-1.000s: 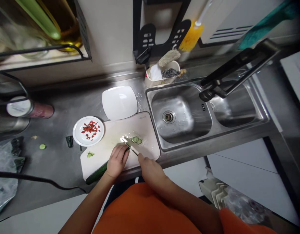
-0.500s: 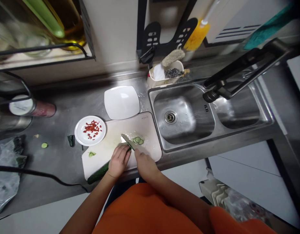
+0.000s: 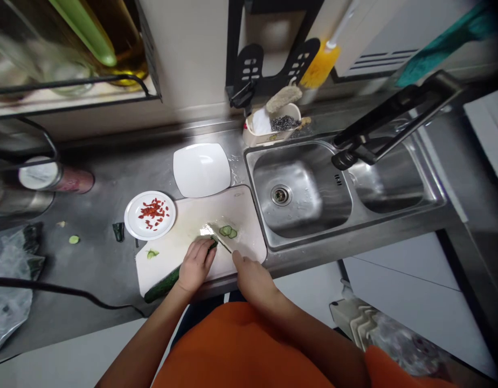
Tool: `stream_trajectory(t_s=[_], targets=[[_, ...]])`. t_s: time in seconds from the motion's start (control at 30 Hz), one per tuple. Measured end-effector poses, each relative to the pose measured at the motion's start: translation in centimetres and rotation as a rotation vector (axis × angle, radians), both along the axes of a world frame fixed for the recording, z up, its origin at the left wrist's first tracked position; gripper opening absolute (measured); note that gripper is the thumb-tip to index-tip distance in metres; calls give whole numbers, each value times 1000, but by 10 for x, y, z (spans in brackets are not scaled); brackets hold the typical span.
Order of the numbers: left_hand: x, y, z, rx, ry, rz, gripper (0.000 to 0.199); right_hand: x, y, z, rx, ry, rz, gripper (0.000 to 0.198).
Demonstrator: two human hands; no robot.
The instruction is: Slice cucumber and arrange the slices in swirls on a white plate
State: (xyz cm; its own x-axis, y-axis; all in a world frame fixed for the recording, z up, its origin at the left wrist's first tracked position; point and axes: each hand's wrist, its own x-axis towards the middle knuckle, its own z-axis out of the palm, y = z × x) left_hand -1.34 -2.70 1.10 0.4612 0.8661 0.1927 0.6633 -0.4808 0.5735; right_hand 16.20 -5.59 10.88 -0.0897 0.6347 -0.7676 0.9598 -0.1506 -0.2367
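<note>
My left hand (image 3: 195, 263) is closed over a dark green cucumber (image 3: 164, 284), which lies slantwise on the white cutting board (image 3: 247, 215). The cucumber's cut end pokes out past my fingertips. In my right hand (image 3: 255, 277) is the handle of a knife (image 3: 220, 238); its blade stands at that cut end, close to my left fingers. Just beyond the blade lie a few thin cucumber slices (image 3: 228, 231). A small pale green scrap (image 3: 152, 253) rests on the board's left part.
A white plate of red berries (image 3: 131, 215) overlaps the board's left edge. Behind the board stands a white square dish (image 3: 201, 170). To the right is a double steel sink (image 3: 301, 188) under a black faucet (image 3: 378, 129). A plastic bag (image 3: 10, 285) lies far left.
My right hand has drawn the knife slightly right and toward me, and the blade now stands more upright. My left hand has stayed on the cucumber. The view has shifted a little.
</note>
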Motion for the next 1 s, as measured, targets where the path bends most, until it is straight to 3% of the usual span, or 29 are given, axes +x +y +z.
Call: stream_trajectory(t_s=[0.17, 1.0], targets=[[0, 0, -1, 25, 6, 3, 20, 1, -8, 10, -63, -2, 2, 36], [0, -1, -1, 17, 8, 1, 20, -1, -6, 13, -65, 7, 2, 30]])
